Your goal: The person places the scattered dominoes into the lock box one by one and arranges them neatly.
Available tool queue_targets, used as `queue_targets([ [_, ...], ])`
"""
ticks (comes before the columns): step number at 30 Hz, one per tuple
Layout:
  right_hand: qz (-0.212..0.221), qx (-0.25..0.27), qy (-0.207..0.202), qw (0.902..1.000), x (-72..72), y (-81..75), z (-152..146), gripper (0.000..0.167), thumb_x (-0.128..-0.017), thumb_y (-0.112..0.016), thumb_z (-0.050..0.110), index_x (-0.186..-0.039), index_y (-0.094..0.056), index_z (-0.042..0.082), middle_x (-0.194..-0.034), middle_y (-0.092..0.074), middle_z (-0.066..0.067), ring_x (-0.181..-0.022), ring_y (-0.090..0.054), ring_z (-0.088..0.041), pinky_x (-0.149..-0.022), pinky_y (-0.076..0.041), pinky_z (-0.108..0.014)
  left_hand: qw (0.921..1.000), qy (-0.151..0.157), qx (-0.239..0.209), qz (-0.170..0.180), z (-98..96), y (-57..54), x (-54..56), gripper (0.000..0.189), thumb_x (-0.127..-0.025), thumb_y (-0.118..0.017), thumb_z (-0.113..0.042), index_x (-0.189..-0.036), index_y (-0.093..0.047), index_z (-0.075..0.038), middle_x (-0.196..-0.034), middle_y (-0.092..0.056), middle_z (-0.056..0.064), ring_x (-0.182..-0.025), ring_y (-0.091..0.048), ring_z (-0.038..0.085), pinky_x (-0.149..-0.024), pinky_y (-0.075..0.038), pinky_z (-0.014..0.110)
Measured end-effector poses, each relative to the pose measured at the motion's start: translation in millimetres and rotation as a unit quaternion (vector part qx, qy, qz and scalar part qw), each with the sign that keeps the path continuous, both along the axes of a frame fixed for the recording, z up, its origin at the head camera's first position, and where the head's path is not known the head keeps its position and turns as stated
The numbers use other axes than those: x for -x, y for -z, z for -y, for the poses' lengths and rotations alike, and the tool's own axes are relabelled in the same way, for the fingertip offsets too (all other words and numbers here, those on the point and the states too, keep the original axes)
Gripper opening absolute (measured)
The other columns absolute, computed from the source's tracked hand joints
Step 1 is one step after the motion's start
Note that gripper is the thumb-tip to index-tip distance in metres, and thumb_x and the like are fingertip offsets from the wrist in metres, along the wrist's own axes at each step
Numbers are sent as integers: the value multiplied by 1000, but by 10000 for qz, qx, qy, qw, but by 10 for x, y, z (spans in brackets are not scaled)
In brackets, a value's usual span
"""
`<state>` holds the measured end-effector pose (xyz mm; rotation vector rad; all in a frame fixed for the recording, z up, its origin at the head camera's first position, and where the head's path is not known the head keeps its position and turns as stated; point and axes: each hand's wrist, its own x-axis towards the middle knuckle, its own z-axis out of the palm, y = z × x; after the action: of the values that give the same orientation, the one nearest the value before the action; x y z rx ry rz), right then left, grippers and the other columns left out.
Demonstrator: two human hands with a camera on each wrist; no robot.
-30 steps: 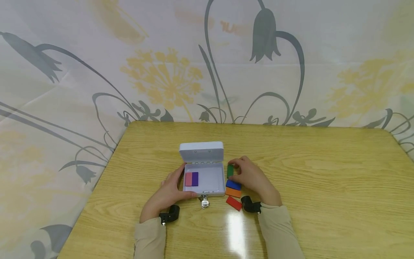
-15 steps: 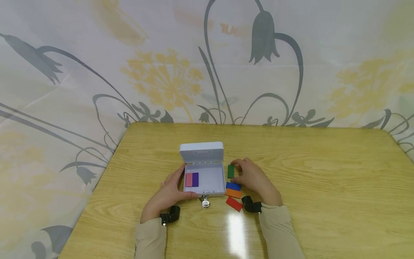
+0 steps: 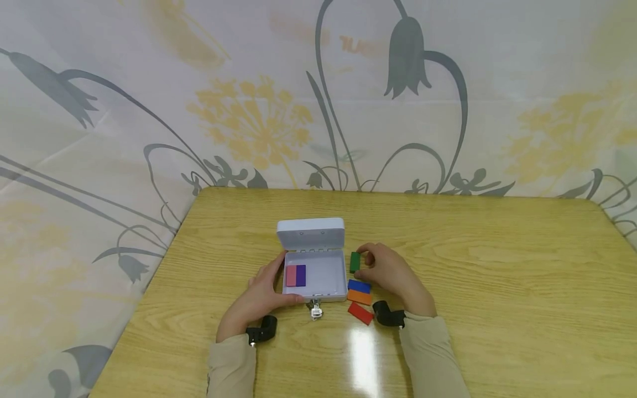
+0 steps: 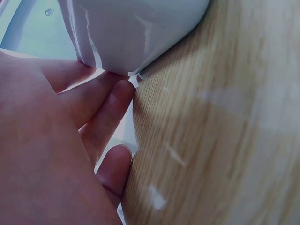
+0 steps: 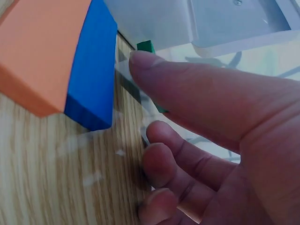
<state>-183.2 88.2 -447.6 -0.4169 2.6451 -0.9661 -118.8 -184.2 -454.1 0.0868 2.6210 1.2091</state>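
A small white metal box [image 3: 325, 276] stands on the table with its lid [image 3: 313, 235] raised. Inside, against its left wall, a pink block [image 3: 291, 276] and a purple block [image 3: 301, 276] lie side by side. My left hand [image 3: 256, 298] grips the box from the left, thumb along the front wall and fingers at the back corner. Just right of the box, my right hand [image 3: 390, 271] pinches a green block [image 3: 355, 262] by its ends between thumb and index finger. In the right wrist view the thumb covers part of the green block [image 5: 146, 46].
Below the green block lie a blue block [image 3: 359, 286] and an orange block [image 3: 359, 297], touching, with a slanted red block [image 3: 360, 313] nearer me. Keys [image 3: 316, 311] hang at the box's front. A patterned cloth [image 3: 249, 127] hangs behind the wooden table [image 3: 497, 276].
The right thumb and index finger loosened slightly at the green block, then came back onto its ends. The left hand, the box and the other blocks stay where they were.
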Motion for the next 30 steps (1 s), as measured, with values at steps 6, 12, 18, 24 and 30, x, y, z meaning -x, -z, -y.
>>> queue_targets([
  [6, 145, 191, 10, 9997, -17, -20, -5, 44, -74, -72, 23, -113, -56, 9, -79, -53, 2, -68, -47, -14, -62, -39, -29, 10000, -13, 16, 38, 6, 10, 1, 109, -58, -77, -52, -144, -13, -30, -143, -26, -1, -127, -23, 21, -97, -11, 47],
  [12, 90, 230, -38, 9997, -21, -55, -4, 43, -75, -72, 24, -112, -55, 10, -78, -53, 2, -67, -48, -13, -62, -39, -29, 10000, -19, 16, 48, 14, 28, 10, 110, -57, -77, -53, -144, -13, -30, -143, -26, -1, -127, -23, 21, -98, -11, 46],
  [18, 96, 191, -92, 9997, -42, -112, -2, 42, -77, -71, 26, -112, -55, 11, -80, -54, 3, -69, -48, -13, -62, -40, -29, 10000, -23, 44, 59, 7, 25, 6, 110, -57, -77, -54, -144, -13, -30, -143, -26, 0, -127, -22, 22, -98, -10, 46],
  [24, 193, 194, -130, 9995, -67, -187, -10, 42, -78, -69, 26, -114, -55, 12, -82, -54, 2, -72, -50, -13, -63, -41, -29, 10000, -21, 28, 65, 2, 16, -2, 110, -57, -77, -54, -144, -13, -29, -143, -26, 0, -127, -22, 21, -98, -11, 46],
  [30, 143, 118, -164, 9997, -62, -233, -10, 43, -78, -69, 29, -115, -54, 13, -83, -54, 3, -73, -51, -14, -63, -41, -29, 9999, -62, -7, 93, 3, 6, -1, 110, -57, -77, -53, -144, -13, -29, -144, -25, 1, -128, -21, 23, -99, -9, 47],
])
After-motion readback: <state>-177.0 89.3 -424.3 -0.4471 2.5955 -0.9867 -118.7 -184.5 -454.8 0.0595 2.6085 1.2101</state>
